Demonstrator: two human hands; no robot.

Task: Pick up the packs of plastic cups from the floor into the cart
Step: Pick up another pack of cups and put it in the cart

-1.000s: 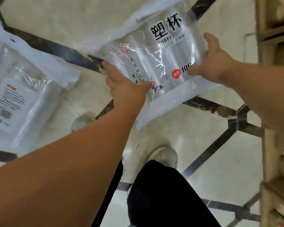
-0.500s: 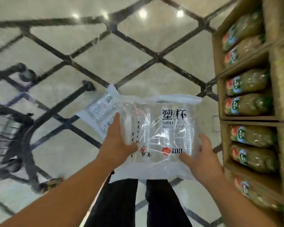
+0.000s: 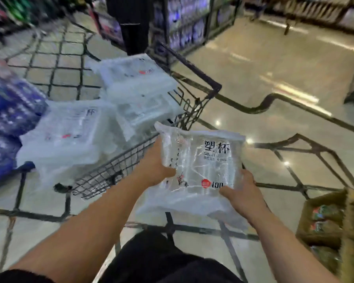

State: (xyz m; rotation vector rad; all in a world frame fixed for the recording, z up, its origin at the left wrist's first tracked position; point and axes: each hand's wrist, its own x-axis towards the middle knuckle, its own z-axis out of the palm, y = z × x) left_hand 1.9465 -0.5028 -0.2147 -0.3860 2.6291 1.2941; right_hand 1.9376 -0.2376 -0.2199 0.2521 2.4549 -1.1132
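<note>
At the far left, blue packages (image 3: 7, 111) sit beside the cart (image 3: 108, 172), whose basket is heaped with packs of plastic cups: a near pile (image 3: 67, 135) at its near left corner and a far pile (image 3: 135, 82) toward its far edge, both rising above the wire rim. That heap is the likely trouble. The film looks slick and the piles slope, so one more pack laid on top could slide over the rim and back onto the floor (image 3: 274, 82), or nudge a neighbour off. The soft bag might also sag and slip if either grip eases before it is over the basket.

The left hand (image 3: 154, 167) grips the left edge of the held pack (image 3: 202, 160), thumb across the printed front and fingers curled behind it, out of sight. The pack hangs over the floor, just beside the cart's near right side and not yet above the basket. The right hand (image 3: 242, 194) clamps its lower right corner, thumb on the front, fingers tucked beneath. A wooden shelf (image 3: 325, 225) of goods stands at the lower right, well apart
</note>
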